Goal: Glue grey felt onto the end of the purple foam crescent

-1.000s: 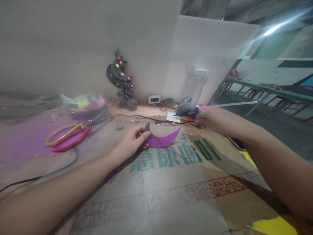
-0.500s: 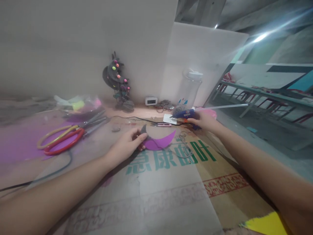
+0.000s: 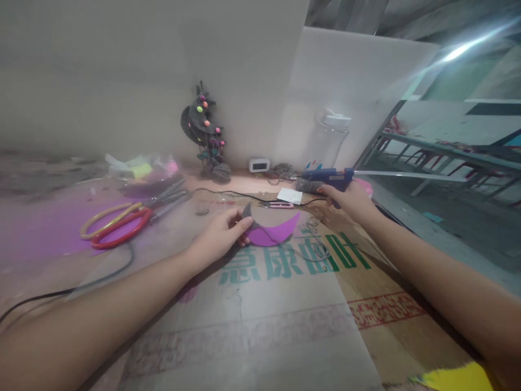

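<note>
Between the thumb and fingers of my left hand (image 3: 228, 231) is the left tip of a purple crescent (image 3: 272, 234), grey at that end, held just over the sheeted cardboard. My right hand (image 3: 345, 200) is wrapped around a blue glue gun (image 3: 325, 175), its nozzle toward the left and a clear glue stick (image 3: 407, 175) jutting out of its back. A grey string (image 3: 319, 248) curls beside the crescent's right side. Pink-handled thread snips (image 3: 277, 205) and a white card (image 3: 290, 195) lie between my hands.
Red-and-yellow-handled scissors (image 3: 122, 225) lie at left near a bag of pompoms (image 3: 142, 168). A decorated grey moon ornament (image 3: 205, 133) leans against the back panel. A small digital timer (image 3: 259, 165) and a clear bottle (image 3: 329, 141) stand at the back. A black cord (image 3: 232, 193) crosses the table.
My right hand has lifted the glue gun off the white card and drawn it back to the right. My left hand still holds the crescent; the view has shifted slightly.
</note>
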Available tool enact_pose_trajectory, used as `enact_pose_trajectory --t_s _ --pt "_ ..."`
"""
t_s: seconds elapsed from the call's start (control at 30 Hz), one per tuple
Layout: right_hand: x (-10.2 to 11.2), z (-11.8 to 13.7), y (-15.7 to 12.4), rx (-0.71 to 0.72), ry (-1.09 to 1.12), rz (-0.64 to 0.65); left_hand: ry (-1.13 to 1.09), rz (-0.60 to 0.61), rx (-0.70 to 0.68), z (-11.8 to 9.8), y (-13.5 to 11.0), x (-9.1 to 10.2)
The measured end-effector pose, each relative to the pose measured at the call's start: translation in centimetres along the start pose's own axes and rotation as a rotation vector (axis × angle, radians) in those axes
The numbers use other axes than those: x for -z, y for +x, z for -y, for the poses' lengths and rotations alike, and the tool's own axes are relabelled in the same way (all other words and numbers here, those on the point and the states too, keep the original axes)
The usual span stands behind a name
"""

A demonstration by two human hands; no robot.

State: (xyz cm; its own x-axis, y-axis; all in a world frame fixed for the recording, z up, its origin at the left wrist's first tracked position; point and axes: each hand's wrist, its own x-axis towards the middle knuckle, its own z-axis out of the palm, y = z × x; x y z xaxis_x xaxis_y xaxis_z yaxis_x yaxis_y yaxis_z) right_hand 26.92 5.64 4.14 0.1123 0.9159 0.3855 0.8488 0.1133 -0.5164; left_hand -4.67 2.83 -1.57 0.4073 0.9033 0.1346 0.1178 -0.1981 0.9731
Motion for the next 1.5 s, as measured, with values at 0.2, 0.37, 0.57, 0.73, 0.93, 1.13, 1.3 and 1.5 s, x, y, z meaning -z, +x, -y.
enact_pose_trajectory --t_s 0.2,0.37,0.57,0.73,0.93,1.13,1.3,1.5 --pt "-0.7 3.8 -4.2 0.022 0.202 0.033 -0.004 -0.011 0.012 -0.1 0.1 0.0" --pt "-2.1 5.2 -8.2 0.136 0.263 0.080 0.016 -0.040 0.022 -0.2 0.1 0.1" --pt "-3.1 4.7 -8.7 0.216 0.331 0.298 0.018 -0.051 0.013 -0.3 0.1 0.2" --pt "-3.6 4.4 -8.4 0.160 0.253 0.315 0.024 -0.051 0.017 -0.5 -0.1 0.1" --pt "-3.8 4.7 -8.4 0.152 0.221 0.312 0.035 -0.053 0.011 -0.2 0.0 0.1" --pt "-4.1 4.7 -8.3 0.165 0.131 0.280 0.039 -0.050 0.010 -0.3 -0.1 0.1" --pt "-4.1 4.6 -8.3 0.117 0.134 0.324 0.027 -0.051 0.007 0.0 0.1 0.1" --pt "-3.9 4.6 -8.4 0.119 0.103 0.332 0.039 -0.052 0.011 0.2 0.1 0.2"
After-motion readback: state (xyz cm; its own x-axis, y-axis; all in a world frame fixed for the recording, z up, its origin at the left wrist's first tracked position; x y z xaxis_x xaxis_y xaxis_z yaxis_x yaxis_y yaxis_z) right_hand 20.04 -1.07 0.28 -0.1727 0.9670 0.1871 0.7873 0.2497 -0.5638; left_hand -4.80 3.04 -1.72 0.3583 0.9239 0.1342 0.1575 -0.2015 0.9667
